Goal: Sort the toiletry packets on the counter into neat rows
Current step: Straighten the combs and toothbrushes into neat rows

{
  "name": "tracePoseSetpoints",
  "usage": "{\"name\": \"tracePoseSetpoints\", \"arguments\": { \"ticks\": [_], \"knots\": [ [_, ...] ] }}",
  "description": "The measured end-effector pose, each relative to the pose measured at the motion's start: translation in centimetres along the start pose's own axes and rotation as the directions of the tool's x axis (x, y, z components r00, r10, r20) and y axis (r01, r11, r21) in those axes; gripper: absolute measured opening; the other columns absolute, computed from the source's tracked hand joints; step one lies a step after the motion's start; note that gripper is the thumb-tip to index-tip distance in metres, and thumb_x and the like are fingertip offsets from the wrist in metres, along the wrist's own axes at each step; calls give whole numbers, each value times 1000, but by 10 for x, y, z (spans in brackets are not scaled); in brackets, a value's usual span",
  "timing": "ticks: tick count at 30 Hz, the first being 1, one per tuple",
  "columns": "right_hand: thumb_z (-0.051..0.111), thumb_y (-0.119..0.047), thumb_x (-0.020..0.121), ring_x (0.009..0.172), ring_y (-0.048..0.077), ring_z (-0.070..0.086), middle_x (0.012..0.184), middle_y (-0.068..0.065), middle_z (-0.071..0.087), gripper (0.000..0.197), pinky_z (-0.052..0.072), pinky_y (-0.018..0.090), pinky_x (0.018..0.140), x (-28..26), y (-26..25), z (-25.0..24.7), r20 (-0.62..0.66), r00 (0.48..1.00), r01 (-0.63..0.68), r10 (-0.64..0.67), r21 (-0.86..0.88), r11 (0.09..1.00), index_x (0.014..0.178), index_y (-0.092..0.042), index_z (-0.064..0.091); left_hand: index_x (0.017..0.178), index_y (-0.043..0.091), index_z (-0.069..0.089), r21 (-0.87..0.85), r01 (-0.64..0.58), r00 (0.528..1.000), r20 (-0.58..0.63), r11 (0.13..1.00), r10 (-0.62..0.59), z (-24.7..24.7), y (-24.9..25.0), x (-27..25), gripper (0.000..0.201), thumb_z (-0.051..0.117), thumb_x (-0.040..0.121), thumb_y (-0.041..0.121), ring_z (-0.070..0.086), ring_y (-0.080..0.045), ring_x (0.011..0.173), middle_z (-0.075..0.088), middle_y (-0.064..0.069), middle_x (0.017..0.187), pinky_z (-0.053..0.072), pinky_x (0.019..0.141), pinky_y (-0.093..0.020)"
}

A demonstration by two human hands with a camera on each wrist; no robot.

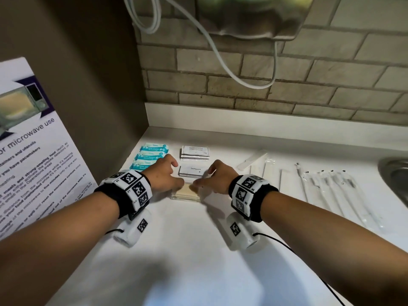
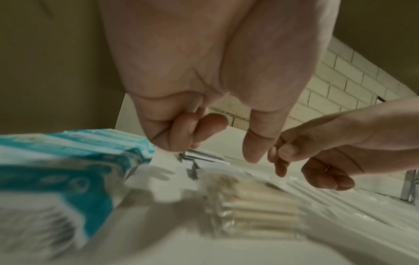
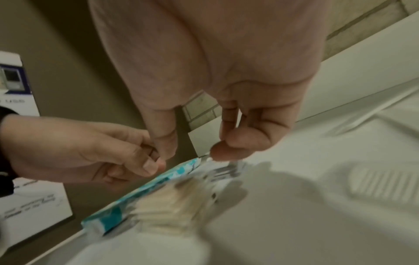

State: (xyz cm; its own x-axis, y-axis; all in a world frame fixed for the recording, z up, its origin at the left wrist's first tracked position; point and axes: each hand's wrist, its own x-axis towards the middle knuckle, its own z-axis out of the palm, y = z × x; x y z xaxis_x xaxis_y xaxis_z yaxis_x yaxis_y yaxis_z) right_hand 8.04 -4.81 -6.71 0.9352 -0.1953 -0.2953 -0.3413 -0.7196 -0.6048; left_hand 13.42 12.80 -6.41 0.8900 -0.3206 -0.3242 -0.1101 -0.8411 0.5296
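Teal wet-wipe packets (image 1: 152,156) lie in a column at the counter's left. Beside them sit a stack of shampoo sachets (image 1: 195,151) and, nearer me, toothpaste sachets (image 1: 193,171). A clear pack of beige sticks (image 1: 186,193) lies in front of the toothpaste. My left hand (image 1: 174,180) and right hand (image 1: 205,181) meet at that pack's far edge. In the wrist views the left hand (image 2: 222,145) and the right hand (image 3: 199,143) have curled fingers and straight thumbs. Nothing shows between them, and the pack (image 2: 254,211) lies on the counter below.
Wrapped toothbrushes (image 1: 331,186) and long white sachets (image 1: 269,173) lie in rows on the right. A metal sink (image 1: 395,177) is at the far right edge. A microwave poster (image 1: 33,140) leans on the left wall. A white cable (image 1: 220,51) hangs over the tiled back wall.
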Motion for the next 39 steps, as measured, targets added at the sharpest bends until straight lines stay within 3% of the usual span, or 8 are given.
{"name": "tracePoseSetpoints", "arguments": {
  "ticks": [7, 14, 19, 22, 25, 31, 35, 39],
  "knots": [
    [62, -44, 85, 101, 22, 61, 112, 3, 65, 38, 50, 31, 83, -11, 49, -62, -63, 998, -16, -10, -405, 914, 112, -17, 62, 108, 18, 63, 41, -308, 950, -48, 951, 310, 6, 72, 37, 21, 62, 87, 16, 59, -20, 85, 64, -1, 95, 41, 68, -23],
    [47, -50, 89, 111, 26, 49, 113, 3, 53, 35, 44, 37, 87, -24, 88, -52, 55, 998, 52, -23, -616, 786, 117, -34, 61, 130, 20, 61, 244, -485, 874, 152, 840, 461, 63, 154, 99, 37, 49, 96, 14, 54, -24, 125, 58, -4, 137, 40, 107, -30],
    [37, -33, 97, 112, 28, 47, 113, 8, 62, 34, 46, 40, 91, -16, 92, -54, 66, 997, 68, -40, -518, 852, 109, -13, 62, 98, 5, 70, 391, -481, 877, 224, 785, 425, 89, 171, 111, 24, 57, 91, 23, 65, -29, 93, 68, -12, 97, 50, 77, -29],
    [36, -22, 97, 115, 26, 48, 116, 11, 61, 32, 46, 38, 93, -11, 93, -60, 29, 999, 37, -25, -518, 855, 113, -6, 59, 96, 8, 70, 411, -394, 917, 120, 822, 380, 92, 169, 114, 18, 67, 85, 22, 67, -29, 91, 70, -10, 97, 55, 79, -33],
    [41, -22, 94, 108, 29, 58, 115, 13, 59, 29, 45, 33, 82, -5, 96, -63, 6, 1000, -7, 12, -515, 857, 110, -8, 60, 75, 7, 61, 441, -310, 948, 79, 842, 308, 88, 168, 109, 16, 69, 78, 21, 67, -30, 80, 66, -10, 82, 51, 64, -30],
    [51, -17, 90, 103, 33, 62, 113, 13, 61, 27, 44, 32, 71, -8, 96, -69, -85, 996, -54, 27, -334, 941, 115, -7, 48, 112, 8, 50, 323, -241, 951, -107, 915, 289, 67, 162, 88, 37, 66, 78, 12, 62, -34, 84, 65, -15, 100, 45, 66, -31],
    [59, -7, 84, 89, 31, 62, 99, 11, 59, 36, 45, 31, 68, -9, 98, -86, -135, 991, -47, 17, -220, 974, 115, -8, 42, 112, 16, 56, 187, -294, 933, -157, 937, 324, 58, 149, 61, 34, 61, 80, 7, 59, -29, 78, 66, -11, 94, 42, 67, -25],
    [49, -1, 86, 94, 26, 62, 101, 8, 63, 23, 51, 31, 78, -27, 102, -104, -22, 996, 69, -83, -355, 932, 101, -12, 63, 107, 16, 69, 178, -272, 943, -148, 946, 299, 56, 141, 28, 26, 58, 85, 9, 62, -24, 91, 68, -7, 103, 38, 73, -19]
  ]
}}
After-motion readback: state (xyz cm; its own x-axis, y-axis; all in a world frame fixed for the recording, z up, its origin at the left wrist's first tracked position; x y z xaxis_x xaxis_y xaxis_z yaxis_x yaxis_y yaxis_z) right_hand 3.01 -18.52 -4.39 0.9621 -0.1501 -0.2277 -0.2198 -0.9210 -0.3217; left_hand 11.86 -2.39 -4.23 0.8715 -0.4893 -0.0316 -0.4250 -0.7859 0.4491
